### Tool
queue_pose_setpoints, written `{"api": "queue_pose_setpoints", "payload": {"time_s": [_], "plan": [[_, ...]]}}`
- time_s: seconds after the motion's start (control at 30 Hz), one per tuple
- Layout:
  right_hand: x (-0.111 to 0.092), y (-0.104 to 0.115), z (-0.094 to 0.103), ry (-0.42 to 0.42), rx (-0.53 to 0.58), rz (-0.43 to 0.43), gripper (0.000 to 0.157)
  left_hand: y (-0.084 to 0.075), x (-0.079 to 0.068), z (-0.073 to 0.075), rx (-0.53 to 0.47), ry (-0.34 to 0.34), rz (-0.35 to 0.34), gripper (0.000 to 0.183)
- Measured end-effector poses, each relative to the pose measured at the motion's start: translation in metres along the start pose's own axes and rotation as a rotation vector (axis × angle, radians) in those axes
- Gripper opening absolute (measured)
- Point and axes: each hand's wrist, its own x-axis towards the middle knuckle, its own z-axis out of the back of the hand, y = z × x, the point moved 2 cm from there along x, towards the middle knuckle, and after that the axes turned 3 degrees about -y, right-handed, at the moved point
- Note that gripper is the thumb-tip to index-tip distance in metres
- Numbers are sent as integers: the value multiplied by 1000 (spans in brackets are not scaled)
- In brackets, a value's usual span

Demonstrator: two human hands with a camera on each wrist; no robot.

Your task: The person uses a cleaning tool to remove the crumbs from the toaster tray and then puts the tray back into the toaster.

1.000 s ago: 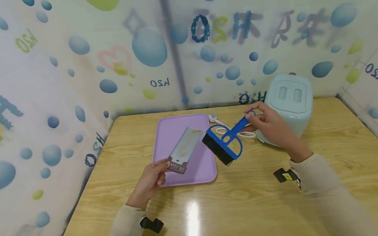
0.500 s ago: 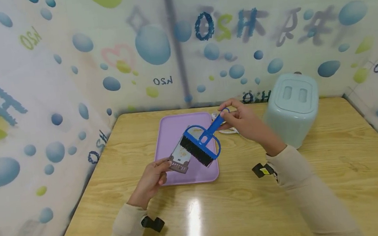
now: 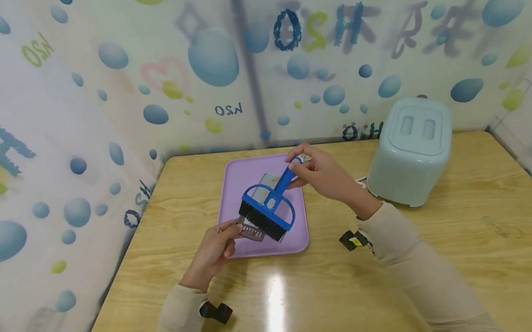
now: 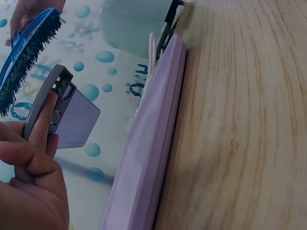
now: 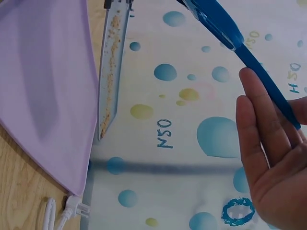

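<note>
The blue brush (image 3: 264, 220) has moved left to mid-frame, pinched by our right grip (image 3: 321, 175); our left grip (image 3: 213, 251) clamps the crumb tray (image 4: 79, 120), its crumbs (image 5: 111, 72) apparently unswept.

Bubble-printed walls (image 3: 317, 95) stand behind a wooden table (image 3: 480, 257) streaked with glare (image 3: 275, 314).

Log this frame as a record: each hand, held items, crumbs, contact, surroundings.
left hand: pinches flat silver-grey plate by its brown plastic end
right hand: holds blue plastic brush with black bristles by the handle
tan crumbs: scattered along the plate
brush-plate contact: none; gap shows in left wrist view
below: lavender rectangular plastic tray on pale wooden table
right of tray: pale-blue rounded toaster
</note>
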Motion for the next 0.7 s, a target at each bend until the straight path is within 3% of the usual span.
{"api": "queue_pose_setpoints", "payload": {"time_s": [0.4, 0.7], "plan": [[6, -5, -17, 43, 20, -13, 15, -3, -1, 0, -7, -21, 9, 46], [7, -4, -22, 33, -62, -21, 15, 0, -1, 0, 6, -16, 11, 46]]}}
